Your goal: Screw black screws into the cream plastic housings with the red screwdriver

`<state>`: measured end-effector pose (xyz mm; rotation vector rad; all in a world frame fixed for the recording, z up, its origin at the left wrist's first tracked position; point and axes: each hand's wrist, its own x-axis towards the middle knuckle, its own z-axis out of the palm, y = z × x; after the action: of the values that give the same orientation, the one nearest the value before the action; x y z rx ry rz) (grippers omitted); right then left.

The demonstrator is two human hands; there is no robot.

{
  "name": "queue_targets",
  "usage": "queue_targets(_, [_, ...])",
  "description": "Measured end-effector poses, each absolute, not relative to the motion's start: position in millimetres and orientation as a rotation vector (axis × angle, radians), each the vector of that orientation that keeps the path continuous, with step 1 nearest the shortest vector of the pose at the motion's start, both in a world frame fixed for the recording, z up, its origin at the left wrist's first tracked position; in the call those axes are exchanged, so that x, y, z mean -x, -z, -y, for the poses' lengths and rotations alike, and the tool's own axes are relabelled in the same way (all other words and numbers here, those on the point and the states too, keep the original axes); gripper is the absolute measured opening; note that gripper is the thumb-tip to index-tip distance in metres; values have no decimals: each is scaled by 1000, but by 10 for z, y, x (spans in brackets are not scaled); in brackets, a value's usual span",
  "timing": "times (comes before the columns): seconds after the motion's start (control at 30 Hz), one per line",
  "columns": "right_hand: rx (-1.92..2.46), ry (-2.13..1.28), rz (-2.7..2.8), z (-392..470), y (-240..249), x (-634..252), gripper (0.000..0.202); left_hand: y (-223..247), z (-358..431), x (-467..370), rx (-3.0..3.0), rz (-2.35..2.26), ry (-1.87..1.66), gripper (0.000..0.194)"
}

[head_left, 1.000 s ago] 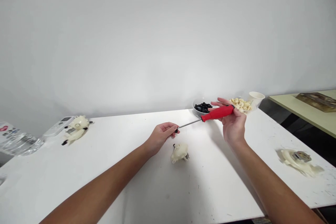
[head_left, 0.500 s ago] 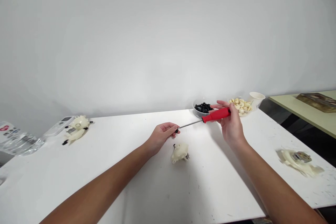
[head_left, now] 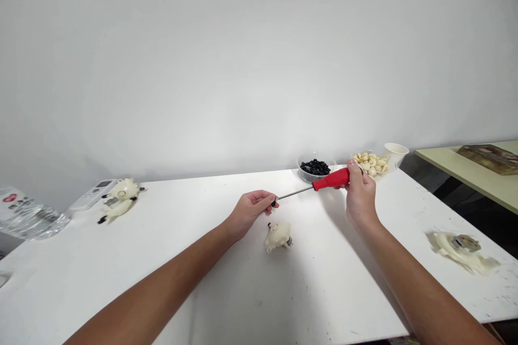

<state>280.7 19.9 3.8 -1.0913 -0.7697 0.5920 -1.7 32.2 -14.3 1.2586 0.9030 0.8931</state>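
Note:
My right hand is wrapped round the red handle of a screwdriver, whose metal shaft points left. At the shaft's tip, my left hand pinches a small black part between thumb and fingers. Just below the left fingers, a cream plastic piece with a black tip and a small metal part lies on the white table; neither hand touches it.
Behind the screwdriver stand a clear bowl of black parts, a container of cream pieces and a paper cup. Cream assemblies lie at left and right. A remote and bottle are far left.
My right hand's fingers have closed round the red handle, where before some were spread. My left hand and the black part have barely moved.

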Motion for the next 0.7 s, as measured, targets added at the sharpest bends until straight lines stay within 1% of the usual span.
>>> queue_targets(0.1, [1062,-669,804,-184,-37,-2782,49,149,-326,20,-1257,-903,-891,33])
queue_targets(0.2, [889,-848,821,-142,-91,-2741,57,159,-333,15,-1252,-895,-895,32])
queue_targets(0.27, [805,-896,824,-118,-135,-2730,56,162,-334,10,-1244,-890,-904,32])
queue_targets(0.43, [899,-715,818,-107,-181,-2747,34,161,-328,13,-1237,-887,-899,31])
queue_targets(0.47, [915,-664,818,-112,-173,-2751,34,163,-327,16,-1242,-890,-897,31])
queue_targets(0.57, [994,-590,814,-135,-127,-2754,40,175,-332,27,-1253,-896,-903,31])
queue_targets(0.7, [1073,-725,775,-153,-104,-2747,47,181,-338,28,-1250,-897,-913,30])
